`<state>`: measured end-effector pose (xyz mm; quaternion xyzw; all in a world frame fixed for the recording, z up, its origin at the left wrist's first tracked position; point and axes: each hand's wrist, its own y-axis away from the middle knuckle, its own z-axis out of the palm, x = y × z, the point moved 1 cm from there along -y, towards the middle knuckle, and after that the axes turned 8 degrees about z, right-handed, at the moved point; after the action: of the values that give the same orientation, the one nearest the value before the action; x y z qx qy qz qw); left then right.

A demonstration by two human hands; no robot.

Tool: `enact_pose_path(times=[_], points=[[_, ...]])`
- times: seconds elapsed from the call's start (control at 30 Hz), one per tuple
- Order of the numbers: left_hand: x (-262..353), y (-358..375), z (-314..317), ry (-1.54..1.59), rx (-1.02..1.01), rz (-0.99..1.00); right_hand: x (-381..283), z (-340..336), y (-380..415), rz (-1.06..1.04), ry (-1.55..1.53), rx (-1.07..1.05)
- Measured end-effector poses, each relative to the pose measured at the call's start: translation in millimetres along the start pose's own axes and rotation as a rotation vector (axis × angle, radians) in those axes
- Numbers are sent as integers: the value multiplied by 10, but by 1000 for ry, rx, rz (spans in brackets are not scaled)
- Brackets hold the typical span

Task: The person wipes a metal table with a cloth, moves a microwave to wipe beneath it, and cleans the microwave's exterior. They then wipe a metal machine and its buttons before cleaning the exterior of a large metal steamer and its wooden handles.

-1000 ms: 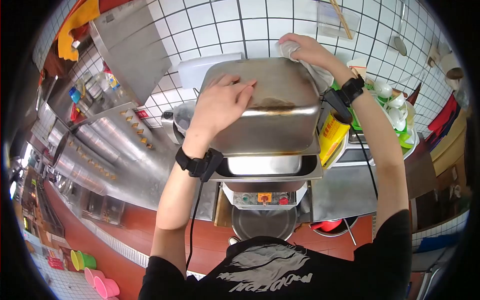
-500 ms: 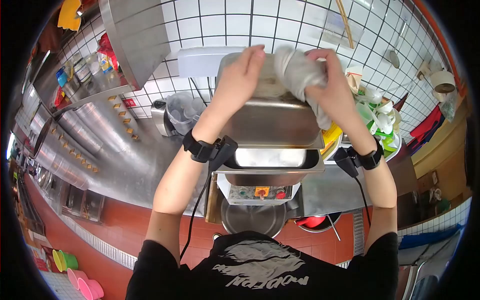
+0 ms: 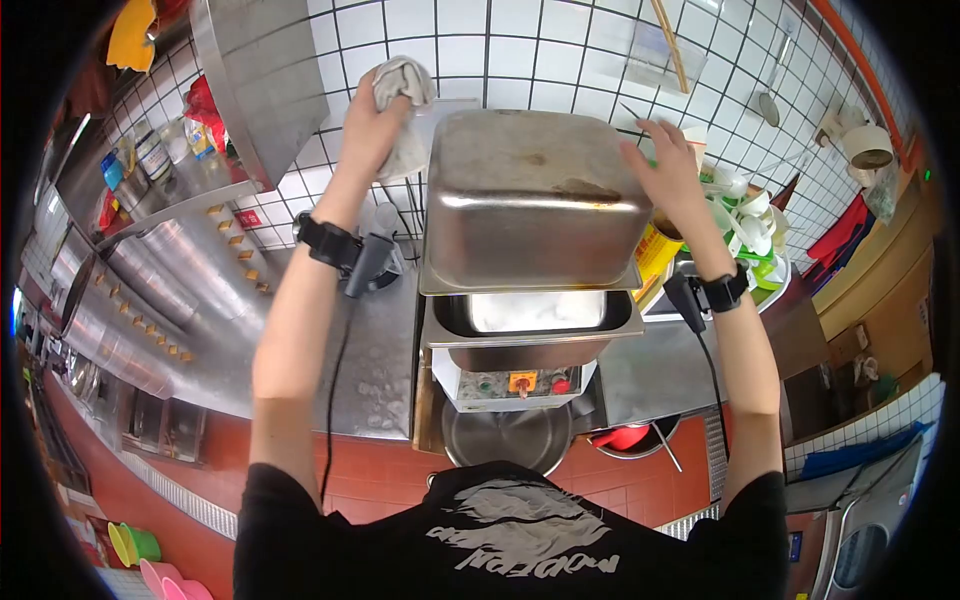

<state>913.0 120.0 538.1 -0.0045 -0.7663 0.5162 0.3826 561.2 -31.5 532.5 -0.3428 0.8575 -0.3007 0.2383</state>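
Observation:
A grey cloth [image 3: 403, 88] is gripped in my left hand [image 3: 371, 125], up beside the left edge of an upturned steel pan [image 3: 535, 235]. The pan's flat bottom faces up and bears brown stains. My right hand [image 3: 668, 168] is open, its fingers apart, at the pan's right upper edge; whether it touches the metal I cannot tell. Below the upturned pan sits another steel pan [image 3: 530, 352] with its opening up, on a white machine [image 3: 480, 405] with knobs and a red button.
Left of the machine runs a steel counter [image 3: 372, 370]. On the right are a yellow container [image 3: 655, 250] and a tray [image 3: 775, 292] with green and white utensils. A large round pan [image 3: 505, 440] stands below. The tiled wall [image 3: 460, 45] lies behind.
The cloth has passed from my right hand to my left hand, which has moved left off the pan. My right hand has opened and sits lower at the pan's right side.

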Motion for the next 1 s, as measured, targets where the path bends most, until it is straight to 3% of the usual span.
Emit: enact_pose_path(times=[0.03, 0.07, 0.13, 0.2, 0.27, 0.33, 0.4, 0.43, 0.53, 0.67, 0.73, 0.83, 0.9, 0.93, 1.0], points=[[-24, -4, 39, 2, 1, 2, 98, 30, 88, 131, 38, 57], [-27, -17, 87, 57, -95, -42, 95, 37, 140, 130, 39, 61], [-30, -72, 189, 110, -197, -87, 91, 127, 252, 418, -577, -281], [119, -110, 404, -258, -589, 278, 10, 179, 303, 417, -583, -254], [383, -56, 662, -218, -743, 286, -10, 218, 331, 477, -667, -220], [730, 95, 937, -198, -837, 361, 3, 246, 335, 477, -684, -230], [963, 246, 1175, -95, -861, 556, -39, 197, 329, 500, -689, -238], [1069, 266, 1169, -103, -858, 545, 43, 262, 327, 446, -736, -222], [1169, 258, 1102, -378, -962, 603, -59, 143, 332, 435, -801, -297], [287, -113, 645, -674, -765, 400, -50, 109, 343, 443, -814, -328], [-100, -174, 328, -338, -534, 156, -27, 143, 338, 481, -811, -317], [-536, 88, 92, -452, -476, 43, -9, 195, 335, 407, -813, -269], [-656, 536, 60, 385, -304, -724, -36, 184, 342, 432, -822, -277], [-739, 671, 64, 440, -326, -816, -49, 181, 338, 454, -827, -277], [-655, 864, 111, 389, -159, -751, -83, 171, 337, 464, -834, -289]])
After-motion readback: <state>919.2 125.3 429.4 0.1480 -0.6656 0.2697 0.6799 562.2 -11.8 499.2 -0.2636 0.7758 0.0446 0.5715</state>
